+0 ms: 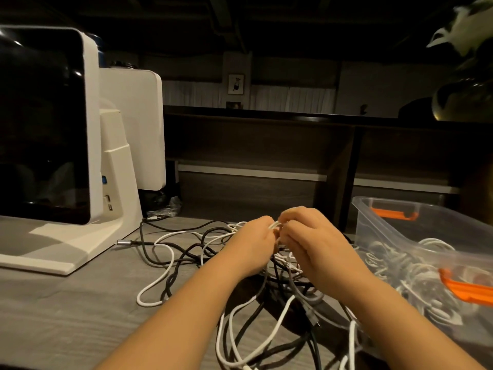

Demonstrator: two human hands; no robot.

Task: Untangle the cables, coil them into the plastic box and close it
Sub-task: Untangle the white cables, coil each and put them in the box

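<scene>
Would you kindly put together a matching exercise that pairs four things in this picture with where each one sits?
Things:
1. plastic box
2. white monitor
3. tangled cables
4. hands

Places:
A. at the left of the table
B. spread on the table in the middle
C. at the right, with coiled cables inside
D. together above the tangle, pinching a white cable

Pairs: 1-C, 2-A, 3-B, 4-D

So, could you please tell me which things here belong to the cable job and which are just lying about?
Job:
- tangled cables
- plastic box, some coils inside
- left hand and right hand, both on a white cable

Lying about:
- white machine
- plastic bag
</scene>
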